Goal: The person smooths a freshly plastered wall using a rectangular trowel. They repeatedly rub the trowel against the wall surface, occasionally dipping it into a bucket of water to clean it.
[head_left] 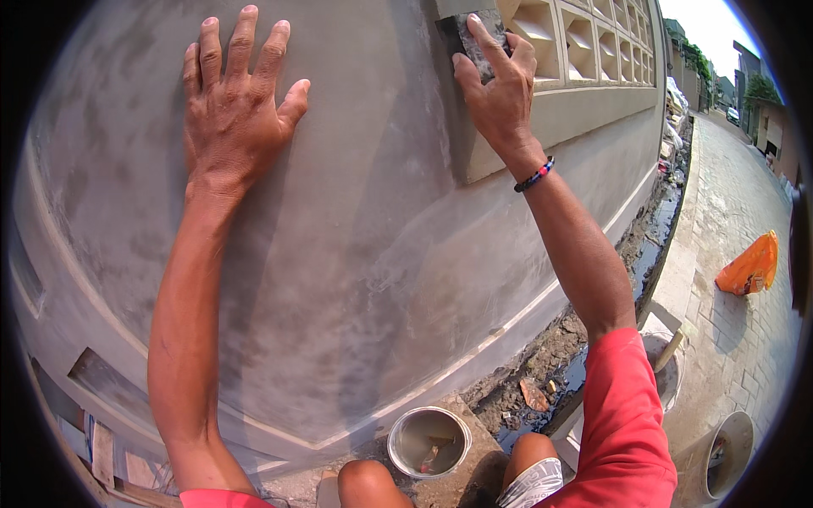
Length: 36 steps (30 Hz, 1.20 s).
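Note:
My left hand [233,114] lies flat against the smooth grey plastered wall [356,144], fingers spread and holding nothing. Higher up and to the right, my right hand [501,97] grips a dark, flat rectangular block [468,41] and presses it to the wall beside a raised edge. Its exact kind is unclear, and the fingers cover part of it. The index finger stretches along the block, while the thumb lies at its near side. A row of pale decorative vent blocks [584,42] begins just right of that hand.
Between my knees stands a round bucket [408,440] with grey water and something in it. A muddy ditch [538,394] runs along the wall's foot. Across the paved lane [720,203] are an orange bag [749,267] and, nearer, a pale bucket [741,444] lying tilted.

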Tool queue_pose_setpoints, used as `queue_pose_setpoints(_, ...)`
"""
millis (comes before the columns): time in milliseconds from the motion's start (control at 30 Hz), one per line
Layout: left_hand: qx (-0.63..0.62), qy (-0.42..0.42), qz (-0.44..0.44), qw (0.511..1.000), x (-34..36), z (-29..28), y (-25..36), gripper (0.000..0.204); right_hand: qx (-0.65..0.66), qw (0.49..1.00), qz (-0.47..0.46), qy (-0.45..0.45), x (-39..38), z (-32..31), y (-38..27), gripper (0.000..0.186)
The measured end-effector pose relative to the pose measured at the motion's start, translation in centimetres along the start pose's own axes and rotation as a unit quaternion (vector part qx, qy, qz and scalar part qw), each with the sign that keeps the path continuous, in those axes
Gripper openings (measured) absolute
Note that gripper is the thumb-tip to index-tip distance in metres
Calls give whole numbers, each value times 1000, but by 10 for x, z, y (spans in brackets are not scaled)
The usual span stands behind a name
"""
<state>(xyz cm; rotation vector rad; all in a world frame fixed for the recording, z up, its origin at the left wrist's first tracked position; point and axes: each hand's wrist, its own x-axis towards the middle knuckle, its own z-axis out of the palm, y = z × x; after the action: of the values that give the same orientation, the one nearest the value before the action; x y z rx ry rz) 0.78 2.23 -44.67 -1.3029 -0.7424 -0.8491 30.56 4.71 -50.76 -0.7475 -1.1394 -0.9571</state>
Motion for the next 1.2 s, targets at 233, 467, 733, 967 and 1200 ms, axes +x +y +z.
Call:
queue_pose_setpoints(233,8,16,11,1000,6,7,9,56,120,991,48,-30,81,-19,19,49)
queue_pose_setpoints(467,64,-14,23,998,-1,5,-6,56,10,991,125,-39,-134,-56,29,55)
queue_pose_setpoints(733,19,9,27,999,-4,5,-8,56,39,989,128,-62,-141,-47,-28,60)
queue_pose_setpoints(967,17,5,31,999,5,3,2,57,-53,913,403,37,-88,-72,133,55)
queue_pose_setpoints(1200,38,-2,50,998,-4,3,-13,57,23,989,134,-57,-139,-51,-7,59)
